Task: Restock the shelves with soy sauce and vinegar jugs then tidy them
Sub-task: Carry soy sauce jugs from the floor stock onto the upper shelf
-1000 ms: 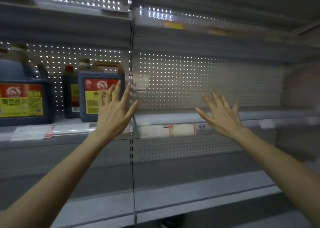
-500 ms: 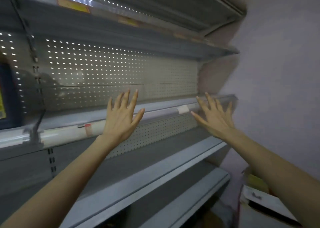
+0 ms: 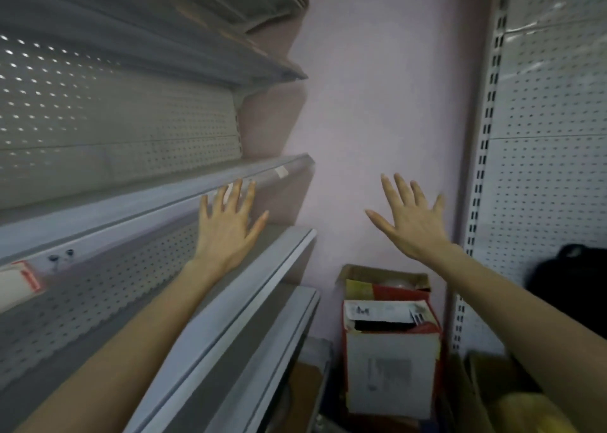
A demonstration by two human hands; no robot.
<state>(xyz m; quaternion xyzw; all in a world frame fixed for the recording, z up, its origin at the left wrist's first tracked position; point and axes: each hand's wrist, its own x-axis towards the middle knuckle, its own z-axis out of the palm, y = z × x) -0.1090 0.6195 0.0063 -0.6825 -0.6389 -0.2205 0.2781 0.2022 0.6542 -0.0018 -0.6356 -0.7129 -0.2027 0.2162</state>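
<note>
Zero jugs in sight, so I can't tell where the soy sauce and vinegar are, maybe in that opened cardboard box [image 3: 391,360] by the wall [image 3: 377,104]. My left hand [image 3: 226,232], near the grey shelf [image 3: 131,215], and right hand [image 3: 410,225] are both empty, fingers spread. Best bet: reach down, check the box, lift each one two-handed.

Grey metal shelves [image 3: 210,189] run along the left. A small white label [image 3: 281,170] sticks to the middle shelf's front edge near its right end, with a red-and-white tag [image 3: 19,278] farther left on the same edge. Past the right end, an open cardboard box [image 3: 391,367] stands low.
</note>
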